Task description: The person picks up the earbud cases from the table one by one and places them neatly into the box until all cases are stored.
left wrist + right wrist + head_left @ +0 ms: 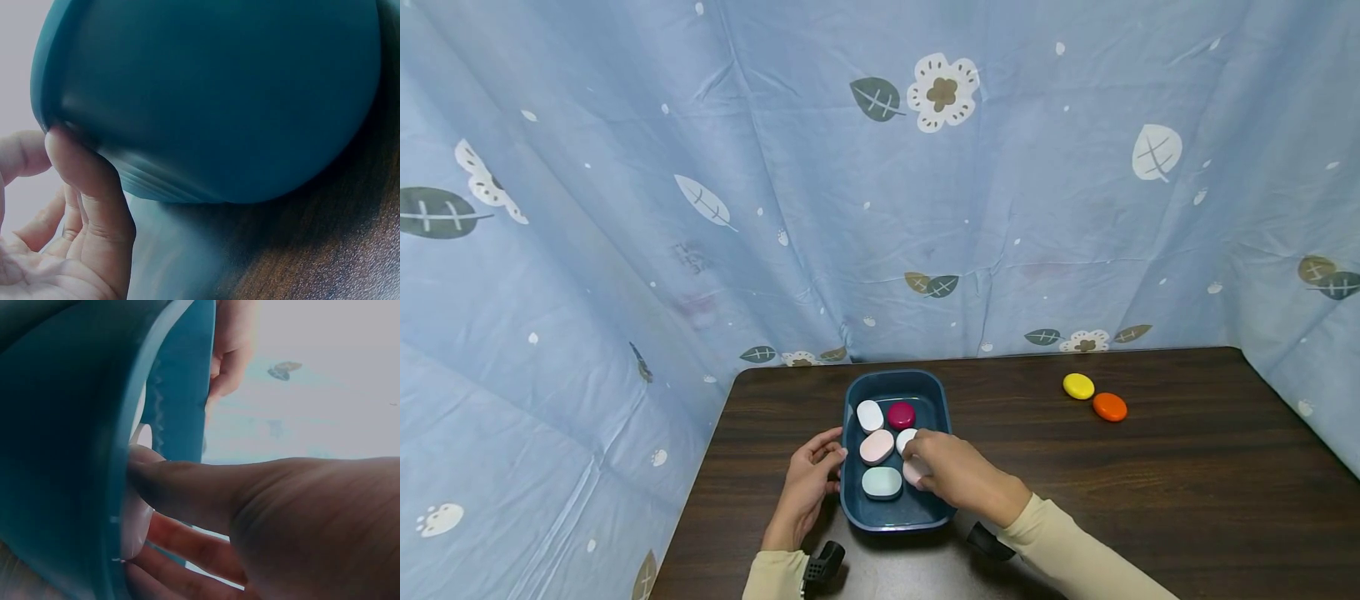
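Our left hand (811, 479) presses its fingertips against the outer left wall of the blue tub (933, 398), which sits on the dark tabletop (1150, 483). Our right hand (951, 471) reaches inside the tub, fingers curled round a pale pink soap-like piece (915, 472). Beside it in the tub lie white, pink, mint and crimson pieces.

Left hand (811, 483): forearm in from the near edge, cream sleeve at the wrist, fingers loosely bent, fingertips (59, 147) pressed sideways to the right. Right hand (951, 475): arm angled in from the lower right, palm down, fingers curled under, thumb (181, 481) extended forward.
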Demonstrator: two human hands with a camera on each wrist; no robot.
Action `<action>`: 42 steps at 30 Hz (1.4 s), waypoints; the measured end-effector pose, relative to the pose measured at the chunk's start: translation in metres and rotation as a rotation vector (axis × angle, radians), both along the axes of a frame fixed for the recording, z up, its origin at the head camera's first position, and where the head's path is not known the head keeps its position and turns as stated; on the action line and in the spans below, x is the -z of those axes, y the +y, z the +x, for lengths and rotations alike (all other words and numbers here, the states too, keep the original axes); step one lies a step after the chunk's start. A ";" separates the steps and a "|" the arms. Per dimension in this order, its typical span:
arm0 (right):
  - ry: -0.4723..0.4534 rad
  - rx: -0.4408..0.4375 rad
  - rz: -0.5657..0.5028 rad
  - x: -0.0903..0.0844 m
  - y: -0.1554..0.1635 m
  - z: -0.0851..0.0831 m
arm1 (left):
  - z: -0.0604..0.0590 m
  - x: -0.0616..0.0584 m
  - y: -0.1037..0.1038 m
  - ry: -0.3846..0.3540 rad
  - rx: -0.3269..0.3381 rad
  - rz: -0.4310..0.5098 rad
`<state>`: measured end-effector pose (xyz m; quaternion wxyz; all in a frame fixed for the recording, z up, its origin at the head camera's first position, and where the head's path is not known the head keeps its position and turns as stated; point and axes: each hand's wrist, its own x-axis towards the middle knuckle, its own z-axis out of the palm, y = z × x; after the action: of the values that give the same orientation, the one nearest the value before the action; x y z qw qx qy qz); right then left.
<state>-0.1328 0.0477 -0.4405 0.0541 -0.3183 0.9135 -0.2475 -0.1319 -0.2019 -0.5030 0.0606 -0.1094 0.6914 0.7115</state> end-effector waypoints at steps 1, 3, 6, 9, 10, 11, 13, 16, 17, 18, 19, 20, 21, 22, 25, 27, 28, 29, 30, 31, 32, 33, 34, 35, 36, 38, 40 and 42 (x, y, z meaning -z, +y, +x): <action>0.001 0.000 0.003 0.000 0.000 0.000 | 0.000 0.000 0.000 -0.001 0.000 0.000; 0.003 -0.001 0.005 0.000 0.000 0.000 | 0.000 0.001 0.000 -0.003 -0.002 0.000; 0.005 -0.008 0.007 0.000 0.000 0.000 | -0.001 0.001 0.000 -0.008 -0.005 0.000; -0.007 -0.019 0.001 0.001 0.001 0.001 | -0.001 0.002 0.000 -0.012 -0.008 0.001; -0.012 -0.023 0.001 0.001 0.001 0.000 | -0.001 0.002 0.000 -0.013 -0.009 0.002; -0.017 -0.027 0.001 0.001 0.002 0.000 | -0.001 0.002 0.000 -0.014 -0.009 0.004; -0.024 -0.035 0.002 0.001 0.002 0.000 | -0.002 0.002 0.001 -0.016 -0.009 0.006; -0.022 -0.040 -0.013 0.000 0.005 0.000 | -0.002 0.002 0.001 -0.020 -0.011 0.006; -0.019 -0.038 -0.022 -0.001 0.006 0.001 | -0.002 0.002 0.001 -0.022 -0.012 0.005; -0.013 -0.032 -0.037 -0.002 0.008 0.001 | -0.002 0.002 0.002 -0.024 -0.013 0.004; -0.008 -0.022 -0.057 -0.003 0.011 0.001 | -0.002 0.002 0.002 -0.024 -0.013 0.005; 0.000 -0.008 -0.079 -0.004 0.014 0.002 | -0.003 0.002 0.002 -0.024 -0.013 0.004; 0.008 0.010 -0.101 -0.006 0.017 0.001 | -0.003 0.002 0.003 -0.023 -0.012 0.005; 0.022 0.031 -0.124 -0.007 0.021 0.001 | -0.003 0.001 0.003 -0.021 -0.012 0.006; 0.070 0.106 -0.207 -0.007 0.035 -0.001 | -0.004 0.000 0.004 -0.016 -0.012 0.011; 0.111 0.161 -0.258 -0.005 0.048 -0.004 | -0.004 -0.001 0.004 -0.015 -0.014 0.017; 0.132 0.188 -0.280 -0.004 0.055 -0.005 | -0.004 -0.001 0.004 -0.013 -0.014 0.019; 0.151 0.215 -0.298 -0.002 0.063 -0.006 | -0.004 -0.002 0.004 -0.014 -0.015 0.021; 0.166 0.244 -0.313 -0.001 0.071 -0.007 | -0.005 -0.002 0.004 -0.015 -0.016 0.022; 0.184 0.272 -0.319 0.001 0.079 -0.008 | -0.005 -0.002 0.004 -0.014 -0.015 0.025; 0.198 0.293 -0.327 0.003 0.087 -0.009 | -0.005 -0.002 0.004 -0.016 -0.016 0.025; 0.207 0.318 -0.331 0.005 0.095 -0.010 | -0.005 -0.002 0.003 -0.016 -0.016 0.024; 0.212 0.339 -0.332 0.007 0.103 -0.011 | -0.005 -0.002 0.003 -0.016 -0.015 0.021; 0.211 0.358 -0.336 0.010 0.112 -0.012 | -0.004 -0.002 0.003 -0.017 -0.016 0.018; 0.208 0.378 -0.337 0.012 0.120 -0.013 | -0.004 -0.002 0.003 -0.017 -0.017 0.015; 0.207 0.416 -0.332 0.018 0.136 -0.015 | -0.004 -0.002 0.002 -0.018 -0.018 0.011; 0.199 0.456 -0.315 0.024 0.151 -0.017 | -0.003 -0.002 0.002 -0.019 -0.019 0.008; 0.207 0.495 -0.295 0.030 0.165 -0.018 | -0.003 -0.002 0.001 -0.026 -0.019 0.008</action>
<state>-0.1510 0.2129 -0.4708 -0.1481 -0.1141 0.9181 -0.3494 -0.1350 -0.2007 -0.5015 0.0631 -0.1248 0.6867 0.7134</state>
